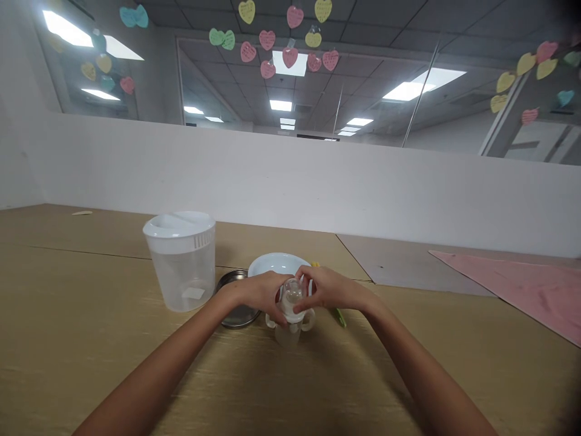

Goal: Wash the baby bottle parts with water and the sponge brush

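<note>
A small clear baby bottle (290, 318) with two side handles and a silicone teat stands on the wooden table (91, 351). My left hand (261, 293) is curled around the bottle's top from the left. From the right, my right hand (324, 289) pinches the teat ring with thumb and fingers. Just behind the hands sits a white bowl (276, 264). A round metal lid (236, 312) lies flat under my left wrist.
A clear plastic jug (181, 260) with a white lid stands at the left. A green object (339, 317) pokes out under my right hand. A pink sheet (521, 287) lies at the right. A white partition wall (290, 175) closes the table's far edge.
</note>
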A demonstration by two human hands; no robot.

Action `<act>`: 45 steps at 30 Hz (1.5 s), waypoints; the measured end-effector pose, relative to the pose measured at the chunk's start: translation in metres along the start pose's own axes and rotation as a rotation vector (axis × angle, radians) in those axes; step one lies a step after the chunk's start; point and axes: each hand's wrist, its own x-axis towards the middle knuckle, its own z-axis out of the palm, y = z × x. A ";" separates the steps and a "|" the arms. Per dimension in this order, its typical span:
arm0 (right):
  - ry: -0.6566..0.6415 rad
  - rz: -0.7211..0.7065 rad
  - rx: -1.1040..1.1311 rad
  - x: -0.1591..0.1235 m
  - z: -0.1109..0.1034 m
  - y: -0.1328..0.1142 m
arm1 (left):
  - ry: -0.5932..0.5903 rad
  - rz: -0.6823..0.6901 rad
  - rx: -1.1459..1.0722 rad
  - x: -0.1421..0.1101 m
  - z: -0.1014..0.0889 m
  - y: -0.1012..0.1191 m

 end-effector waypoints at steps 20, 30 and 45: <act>0.039 0.078 0.120 0.002 -0.006 -0.010 | -0.013 0.018 -0.059 0.003 0.002 -0.006; 0.072 0.049 0.102 0.002 -0.005 -0.006 | -0.028 -0.006 -0.069 0.001 0.001 -0.003; 0.062 0.011 0.109 0.002 -0.004 -0.003 | 0.001 0.022 -0.059 0.002 0.002 -0.005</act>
